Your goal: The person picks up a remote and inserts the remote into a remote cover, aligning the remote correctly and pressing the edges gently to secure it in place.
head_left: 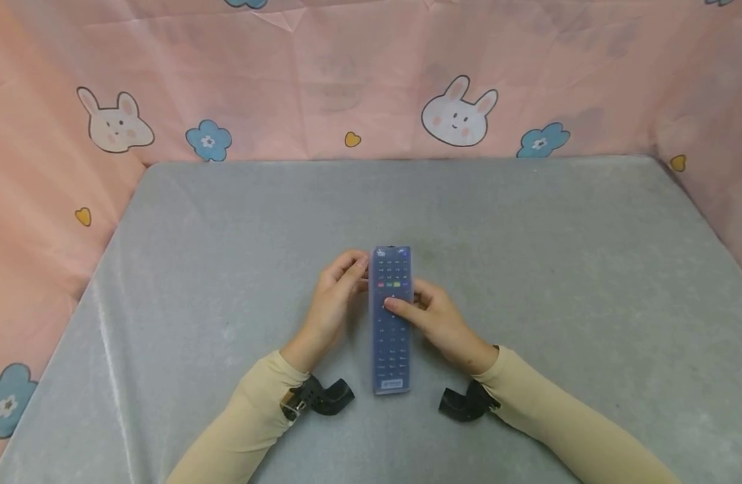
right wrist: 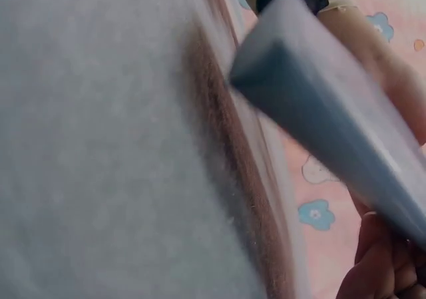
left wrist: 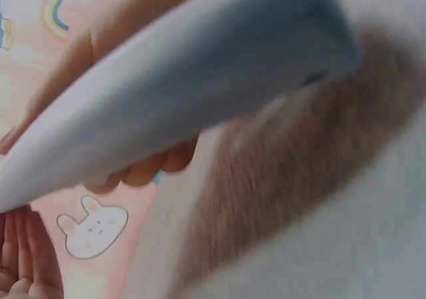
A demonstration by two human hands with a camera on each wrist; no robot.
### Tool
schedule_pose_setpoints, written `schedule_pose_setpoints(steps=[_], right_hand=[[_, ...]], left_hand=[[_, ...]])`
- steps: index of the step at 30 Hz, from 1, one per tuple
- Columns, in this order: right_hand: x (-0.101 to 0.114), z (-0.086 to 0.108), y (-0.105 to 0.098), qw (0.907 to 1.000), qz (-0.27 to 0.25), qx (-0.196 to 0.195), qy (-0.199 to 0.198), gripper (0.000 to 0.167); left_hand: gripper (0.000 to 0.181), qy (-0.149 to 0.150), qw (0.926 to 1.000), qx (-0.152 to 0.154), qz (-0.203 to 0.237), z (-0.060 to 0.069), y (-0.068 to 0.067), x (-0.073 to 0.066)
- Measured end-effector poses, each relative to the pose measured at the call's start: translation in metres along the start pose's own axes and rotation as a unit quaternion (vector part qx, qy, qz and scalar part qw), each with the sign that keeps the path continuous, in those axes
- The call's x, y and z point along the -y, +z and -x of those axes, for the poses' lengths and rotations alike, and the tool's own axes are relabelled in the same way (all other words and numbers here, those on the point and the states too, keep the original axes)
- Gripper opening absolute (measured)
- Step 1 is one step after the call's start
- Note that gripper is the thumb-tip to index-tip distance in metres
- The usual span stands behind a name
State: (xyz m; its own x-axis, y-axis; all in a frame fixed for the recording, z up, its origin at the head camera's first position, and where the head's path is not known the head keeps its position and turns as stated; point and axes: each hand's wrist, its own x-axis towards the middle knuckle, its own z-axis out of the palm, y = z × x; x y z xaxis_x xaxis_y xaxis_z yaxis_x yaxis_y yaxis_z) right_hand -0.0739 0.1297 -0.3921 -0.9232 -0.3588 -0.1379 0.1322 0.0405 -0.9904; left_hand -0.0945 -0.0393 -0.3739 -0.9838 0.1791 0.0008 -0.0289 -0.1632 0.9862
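Note:
A long dark blue remote control (head_left: 392, 336), apparently in a clear cover, stands lengthwise before me, its buttons facing the head camera. My right hand (head_left: 440, 319) grips its right side, thumb on the button face and fingers behind. My left hand (head_left: 335, 296) is at the upper left edge, its fingertips at or against the side; part of them is hidden behind the remote. In the left wrist view, the remote's smooth back (left wrist: 186, 66) is blurred and raised off the table. From the right wrist, one end of the remote (right wrist: 319, 92) shows close up.
A grey cloth-covered table (head_left: 558, 269) lies under both hands. Pink fabric (head_left: 383, 60) with rabbits, flowers and hearts hangs behind and at the sides. Black wrist mounts (head_left: 331, 396) sit on both sleeves, near the remote's lower end.

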Motion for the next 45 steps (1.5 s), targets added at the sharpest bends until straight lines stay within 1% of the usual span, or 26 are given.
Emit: schedule_pose_setpoints(steps=[2,4,6,8,11,14,16,19,21,23,25,28,30,33,35,37,39,41,42,45], right_hand=[[0.001,0.000,-0.001,0.9999,0.010,0.009,0.006,0.035],[0.002,0.000,-0.001,0.9996,0.018,0.017,0.011,0.035],[0.002,0.000,-0.001,0.9992,0.029,0.022,0.014,0.036],[0.002,0.000,-0.001,0.9989,0.037,0.023,0.018,0.036],[0.001,0.000,-0.001,0.9985,0.045,0.025,0.022,0.038],[-0.001,-0.001,0.000,0.9983,0.042,0.034,0.024,0.042],[-0.001,-0.002,0.000,0.9981,0.036,0.043,0.026,0.043],[-0.001,-0.003,-0.001,0.9973,0.045,0.055,0.019,0.043],[0.000,-0.005,-0.003,0.9963,0.061,0.060,0.013,0.041],[0.000,-0.006,-0.005,0.9942,0.082,0.069,0.005,0.039],[0.002,-0.006,-0.006,0.9918,0.098,0.082,0.006,0.038],[0.003,-0.006,-0.007,0.9875,0.117,0.105,0.004,0.039],[0.005,-0.005,-0.007,0.9860,0.122,0.113,0.004,0.040],[0.004,-0.004,-0.007,0.9856,0.124,0.114,0.007,0.043],[0.004,-0.004,-0.007,0.9868,0.119,0.109,0.013,0.044],[0.002,-0.004,-0.008,0.9879,0.115,0.102,0.020,0.043],[0.002,-0.003,-0.008,0.9890,0.108,0.098,0.020,0.043],[0.002,-0.003,-0.007,0.9899,0.100,0.099,0.020,0.044],[0.002,-0.003,-0.007,0.9902,0.096,0.100,0.020,0.043],[0.002,-0.004,-0.006,0.9907,0.085,0.105,0.019,0.042]], left_hand=[[0.021,0.011,0.9990,-0.011,-0.041,0.000,-0.002,0.000],[0.018,0.021,0.9960,-0.019,-0.085,-0.001,-0.004,0.001],[0.016,0.032,0.9926,-0.024,-0.115,-0.003,-0.006,0.002],[0.016,0.040,0.9898,-0.023,-0.135,-0.004,-0.008,0.004],[0.015,0.041,0.9881,-0.021,-0.146,-0.006,-0.010,0.006],[0.014,0.039,0.9886,-0.021,-0.143,-0.007,-0.011,0.007],[0.014,0.044,0.9883,-0.025,-0.144,-0.007,-0.011,0.008],[0.015,0.057,0.9877,-0.040,-0.140,-0.008,-0.011,0.008],[0.015,0.069,0.9864,-0.053,-0.140,-0.009,-0.011,0.008],[0.016,0.075,0.9857,-0.066,-0.136,-0.010,-0.011,0.008],[0.016,0.080,0.9850,-0.077,-0.133,-0.010,-0.011,0.008],[0.015,0.088,0.9844,-0.084,-0.127,-0.010,-0.012,0.008],[0.015,0.100,0.9814,-0.083,-0.141,-0.010,-0.013,0.008],[0.014,0.112,0.9745,-0.071,-0.181,-0.010,-0.013,0.011],[0.015,0.103,0.9715,-0.057,-0.206,-0.010,-0.013,0.012],[0.016,0.078,0.9734,-0.045,-0.211,-0.011,-0.012,0.014],[0.018,0.048,0.9776,-0.033,-0.202,-0.010,-0.011,0.014],[0.021,0.026,0.9813,-0.025,-0.189,-0.009,-0.010,0.012],[0.023,0.018,0.9826,-0.023,-0.183,-0.009,-0.009,0.011],[0.024,0.016,0.9853,-0.013,-0.169,-0.007,-0.009,0.009]])
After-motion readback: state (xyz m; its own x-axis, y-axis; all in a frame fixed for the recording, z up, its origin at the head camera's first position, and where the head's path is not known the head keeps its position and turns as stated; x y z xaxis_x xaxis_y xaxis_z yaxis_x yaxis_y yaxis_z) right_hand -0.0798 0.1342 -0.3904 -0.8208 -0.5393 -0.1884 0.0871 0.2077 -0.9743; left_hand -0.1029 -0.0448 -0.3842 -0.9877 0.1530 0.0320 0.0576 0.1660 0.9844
